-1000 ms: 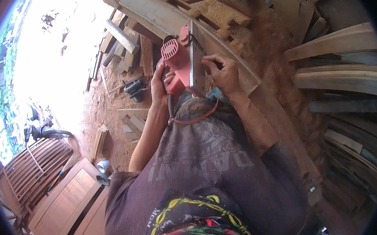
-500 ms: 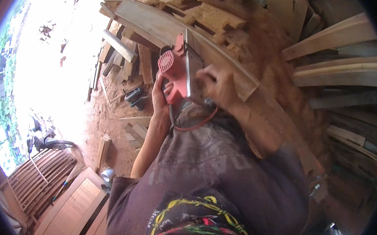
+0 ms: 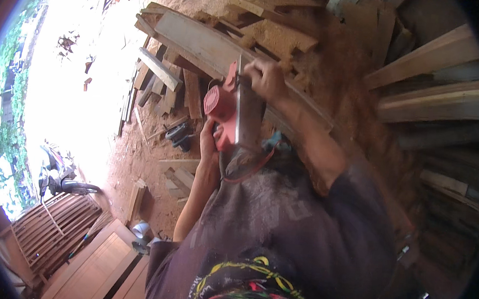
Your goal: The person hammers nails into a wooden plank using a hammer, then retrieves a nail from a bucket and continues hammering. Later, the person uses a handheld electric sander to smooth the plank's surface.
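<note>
A red electric hand planer (image 3: 223, 110) is tipped on its side in front of my chest, its flat metal sole (image 3: 249, 118) turned to the right. My left hand (image 3: 211, 139) is wrapped round the planer's handle from the left. My right hand (image 3: 267, 82) is at the far end of the sole with its fingers curled in; whatever they pinch is too small to make out. A reddish cord (image 3: 257, 169) loops close to my shirt. Beyond and beneath the planer lies a long wooden board (image 3: 197, 41).
Wood offcuts (image 3: 162, 69) and sawdust lie around the board. A dark power tool (image 3: 178, 136) rests on the ground at left. Stacked planks (image 3: 437, 102) stand at right. Wooden panels (image 3: 84, 266) and a motorbike (image 3: 62, 176) are at the lower left.
My right hand has moved from beside the middle of the sole up to its far end, its fingers curled. The planer sits slightly lower and further right in view.
</note>
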